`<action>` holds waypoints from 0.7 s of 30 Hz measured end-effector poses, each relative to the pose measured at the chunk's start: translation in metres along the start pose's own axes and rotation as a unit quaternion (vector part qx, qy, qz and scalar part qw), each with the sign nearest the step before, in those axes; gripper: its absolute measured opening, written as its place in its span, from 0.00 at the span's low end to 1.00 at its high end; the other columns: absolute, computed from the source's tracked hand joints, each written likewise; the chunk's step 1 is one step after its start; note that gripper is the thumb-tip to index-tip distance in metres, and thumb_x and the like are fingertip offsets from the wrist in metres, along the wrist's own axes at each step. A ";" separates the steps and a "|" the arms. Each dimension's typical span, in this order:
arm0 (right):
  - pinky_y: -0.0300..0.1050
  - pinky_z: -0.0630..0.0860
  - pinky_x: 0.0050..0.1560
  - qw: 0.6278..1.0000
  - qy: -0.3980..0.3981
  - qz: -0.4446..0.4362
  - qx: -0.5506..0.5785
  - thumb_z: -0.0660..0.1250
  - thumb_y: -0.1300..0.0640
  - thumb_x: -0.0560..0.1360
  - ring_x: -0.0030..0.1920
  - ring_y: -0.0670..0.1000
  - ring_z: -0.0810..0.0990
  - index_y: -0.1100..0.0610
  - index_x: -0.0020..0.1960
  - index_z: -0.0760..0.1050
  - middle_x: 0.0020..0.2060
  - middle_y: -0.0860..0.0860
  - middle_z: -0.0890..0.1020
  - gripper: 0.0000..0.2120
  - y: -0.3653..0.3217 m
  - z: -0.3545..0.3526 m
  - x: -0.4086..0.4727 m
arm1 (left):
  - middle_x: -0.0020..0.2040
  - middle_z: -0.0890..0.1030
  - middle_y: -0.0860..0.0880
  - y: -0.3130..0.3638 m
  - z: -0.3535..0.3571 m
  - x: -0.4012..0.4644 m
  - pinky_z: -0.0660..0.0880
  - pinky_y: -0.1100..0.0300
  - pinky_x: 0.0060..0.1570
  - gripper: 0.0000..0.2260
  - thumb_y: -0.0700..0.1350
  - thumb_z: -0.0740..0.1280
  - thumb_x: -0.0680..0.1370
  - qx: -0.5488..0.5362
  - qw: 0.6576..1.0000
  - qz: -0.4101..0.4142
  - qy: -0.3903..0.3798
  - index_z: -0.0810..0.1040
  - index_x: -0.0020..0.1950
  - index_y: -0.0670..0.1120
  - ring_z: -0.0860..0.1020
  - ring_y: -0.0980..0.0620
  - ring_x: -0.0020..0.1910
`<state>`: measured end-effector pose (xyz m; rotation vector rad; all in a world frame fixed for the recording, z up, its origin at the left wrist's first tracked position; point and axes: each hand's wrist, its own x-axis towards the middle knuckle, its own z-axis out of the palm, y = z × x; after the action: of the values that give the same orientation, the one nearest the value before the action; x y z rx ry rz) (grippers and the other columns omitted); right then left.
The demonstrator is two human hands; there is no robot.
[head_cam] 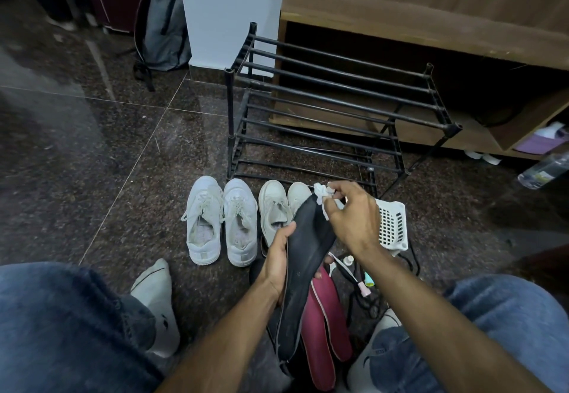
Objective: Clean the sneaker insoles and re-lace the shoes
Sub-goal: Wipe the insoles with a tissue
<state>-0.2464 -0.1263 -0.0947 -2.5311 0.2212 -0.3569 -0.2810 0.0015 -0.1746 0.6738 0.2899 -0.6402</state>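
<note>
Black insole (303, 272): long, flat, matte, scuffed foam with a rounded toe; held tilted above the floor in front of the sneakers. The left hand (278, 264) gripped it round the middle, thumb curled over its edge. The right hand (354, 217) pinched a crumpled white tissue (323, 197) against the insole's toe end.

Maroon insoles (320, 325): two, smooth, pale-edged, lying on the floor beneath the black one.

White sneakers (223, 220): two pairs, scuffed, laced, standing side by side on speckled dark stone tile (92, 152).

White plastic basket (392, 226): slotted walls; contents could not be told.

Black metal rack (332, 96): round bars, two tiers.
</note>
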 end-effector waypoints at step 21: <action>0.43 0.66 0.39 0.982 -0.136 -0.089 -0.092 0.68 0.51 0.73 0.41 0.48 0.74 0.49 0.43 0.71 0.45 0.45 0.74 0.06 0.007 -0.007 -0.010 | 0.48 0.82 0.35 0.004 -0.005 0.001 0.76 0.54 0.30 0.29 0.61 0.61 0.71 -0.001 1.000 -0.001 -0.021 0.82 0.57 0.39 0.81 0.41 0.37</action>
<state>-0.2590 -0.1338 -0.0949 -2.7540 -0.0820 -0.0554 -0.2777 0.0072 -0.1771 0.6569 0.2534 -0.6549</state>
